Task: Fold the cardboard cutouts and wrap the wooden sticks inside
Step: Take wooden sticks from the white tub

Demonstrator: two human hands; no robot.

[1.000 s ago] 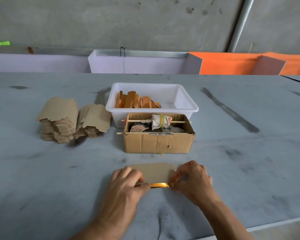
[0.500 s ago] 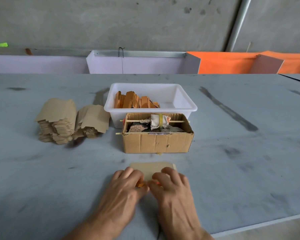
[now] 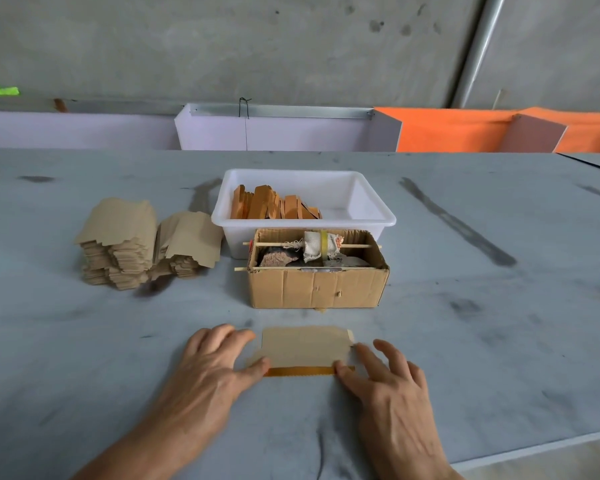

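Note:
A tan cardboard cutout (image 3: 305, 346) lies flat on the grey table in front of me, with a thin orange-brown strip (image 3: 300, 371) showing along its near edge. My left hand (image 3: 219, 362) rests at the cutout's left end, thumb pressing its near left corner. At the right end, my right hand (image 3: 383, 374) lies with fingers spread and thumb tip on the near right corner. Two stacks of unfolded cutouts (image 3: 125, 244) stand at the left. Orange wooden sticks (image 3: 271, 206) lean inside a white plastic tub (image 3: 378, 216).
A brown cardboard box (image 3: 317, 289) holding rags, scraps and two thin skewers sits between the tub and the cutout. The table's near edge (image 3: 534, 448) runs at lower right. Purple and orange panels (image 3: 447, 133) line the far side.
My hands, together over the middle of the cutout half a second ago, have slid apart to its two ends, uncovering the flat cardboard and the strip.

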